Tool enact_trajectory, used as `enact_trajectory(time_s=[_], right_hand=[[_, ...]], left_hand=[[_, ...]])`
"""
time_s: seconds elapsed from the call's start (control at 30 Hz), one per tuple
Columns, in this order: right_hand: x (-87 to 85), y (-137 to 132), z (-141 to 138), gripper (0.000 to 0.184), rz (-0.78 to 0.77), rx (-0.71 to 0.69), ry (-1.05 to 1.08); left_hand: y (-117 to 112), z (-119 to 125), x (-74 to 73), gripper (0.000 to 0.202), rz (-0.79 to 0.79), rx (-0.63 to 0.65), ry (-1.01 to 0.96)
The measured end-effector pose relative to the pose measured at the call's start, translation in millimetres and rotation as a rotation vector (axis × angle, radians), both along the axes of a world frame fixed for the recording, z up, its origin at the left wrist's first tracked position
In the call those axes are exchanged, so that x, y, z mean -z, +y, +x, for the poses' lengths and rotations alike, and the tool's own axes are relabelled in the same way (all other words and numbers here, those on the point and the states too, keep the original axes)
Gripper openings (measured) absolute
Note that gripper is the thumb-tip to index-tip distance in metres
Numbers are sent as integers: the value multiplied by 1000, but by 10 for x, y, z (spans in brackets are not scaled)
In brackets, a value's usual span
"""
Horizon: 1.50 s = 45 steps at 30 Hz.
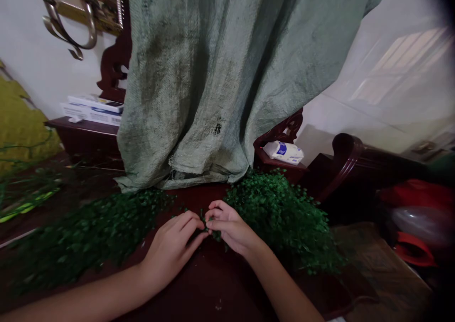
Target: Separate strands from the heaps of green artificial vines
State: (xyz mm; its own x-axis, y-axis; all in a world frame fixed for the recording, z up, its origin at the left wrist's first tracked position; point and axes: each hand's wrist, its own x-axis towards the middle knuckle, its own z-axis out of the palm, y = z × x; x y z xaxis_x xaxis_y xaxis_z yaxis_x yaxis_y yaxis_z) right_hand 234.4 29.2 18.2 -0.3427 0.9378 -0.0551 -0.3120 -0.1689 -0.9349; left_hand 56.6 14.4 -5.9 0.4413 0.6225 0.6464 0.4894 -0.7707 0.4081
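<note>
**Fingertip work at six o'clock!**

Left hand (173,240) and right hand (233,227) meet, each pinching a small green sprig (216,236) over the dark tabletop (209,281); leafy heaps flank them, nine o'clock (101,229) and three.

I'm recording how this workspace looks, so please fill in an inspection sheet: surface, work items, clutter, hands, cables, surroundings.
Surface: dark red table, with a few small pale specks.
Work items: small green sprig; left leafy pile; right leafy pile.
Clutter: stacked boxes at back left; white pack at back right.
Hands: left hand and right hand close together, fingertips pinching the sprig.
Cables: none clearly seen; thin lines at far left are too blurred to identify.
Surroundings: grey-green sack hanging behind the table; pale wall beyond.
</note>
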Motion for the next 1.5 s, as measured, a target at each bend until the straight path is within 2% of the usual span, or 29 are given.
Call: enact_trajectory(time_s=[0.3, 0.67, 0.87, 1.07, 1.27, 1.5], right_hand=[[-39, 3, 16, 41, -73, -8, 15], [-50, -4, 18, 39, -82, -21, 30], [-58, -15, 35, 39, -35, -69, 63], [-65, -26, 24, 47, 51, -79, -13], [-50, -39, -16, 44, 139, -39, -24], [-14, -45, -42, 40, 224, -22, -60]], left_hand=[[-22, 2, -58, 11, -17, 0, 7], [-25, 15, -68, 16, -79, 25, 78], [1, 30, -73, 16, -242, 96, -11], [25, 32, -48, 16, -349, 154, -116], [58, 49, -51, 21, -406, 138, -202], [69, 55, -60, 23, -435, 126, -204]])
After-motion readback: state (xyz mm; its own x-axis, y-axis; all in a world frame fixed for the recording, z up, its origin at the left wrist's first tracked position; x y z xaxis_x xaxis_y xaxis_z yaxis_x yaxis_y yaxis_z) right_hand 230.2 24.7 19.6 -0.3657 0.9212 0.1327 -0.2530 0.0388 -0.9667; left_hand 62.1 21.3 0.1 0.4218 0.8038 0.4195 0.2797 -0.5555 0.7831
